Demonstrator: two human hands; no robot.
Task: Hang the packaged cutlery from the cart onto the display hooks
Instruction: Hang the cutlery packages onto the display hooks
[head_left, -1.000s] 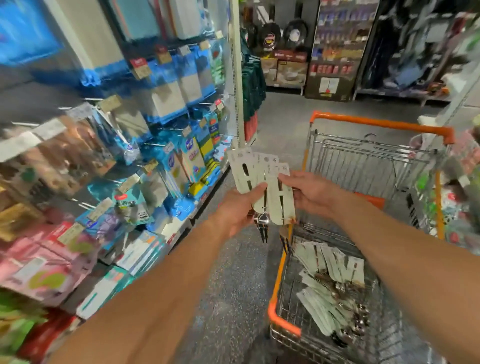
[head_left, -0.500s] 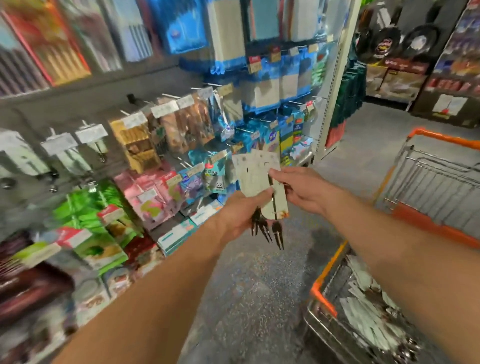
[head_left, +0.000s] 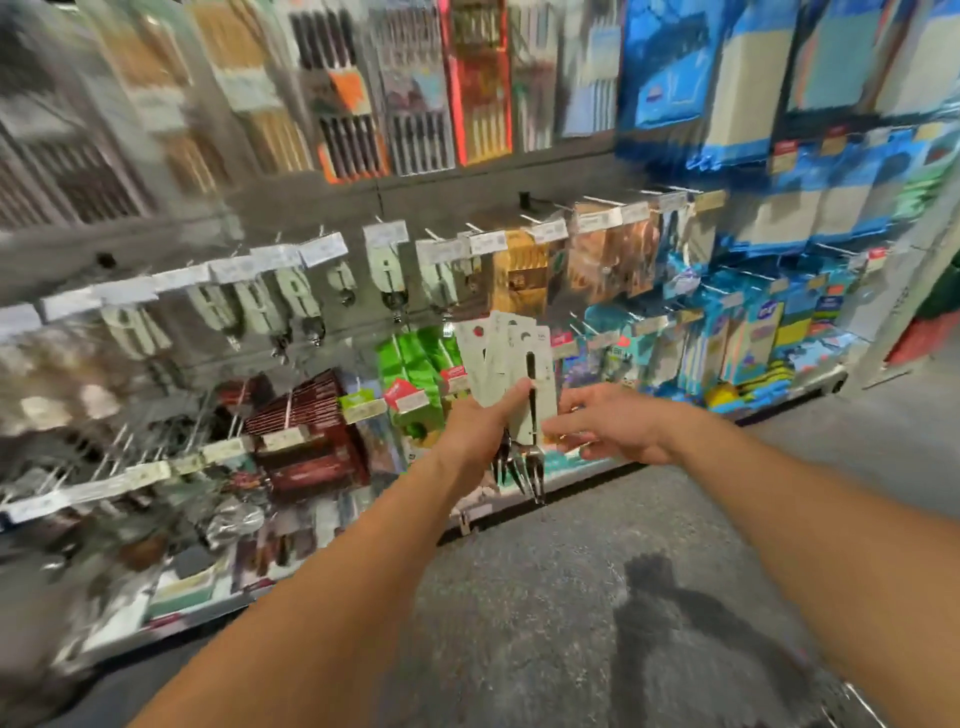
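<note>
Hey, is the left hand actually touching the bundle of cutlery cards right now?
Touching. The head view shows the left hand gripping the cutlery cards, its thumb lying across the front of the fanned cards with no gap.

The left hand (head_left: 480, 431) is covering the bottom part of the fork cards (head_left: 506, 364), so how many cards are fanned out above its thumb is hard to count. The print on them is too small to read. Just below its fingers the fork tips (head_left: 522, 475) are blurring together. The right hand (head_left: 618, 426) is reaching toward the cards, and whether its fingertips are touching them is not clear. Beyond the fingers, the hanging packs (head_left: 291, 301) and price tags (head_left: 322, 249) are smearing into streaks. Both arms are getting cut off by the bottom edge.
</note>
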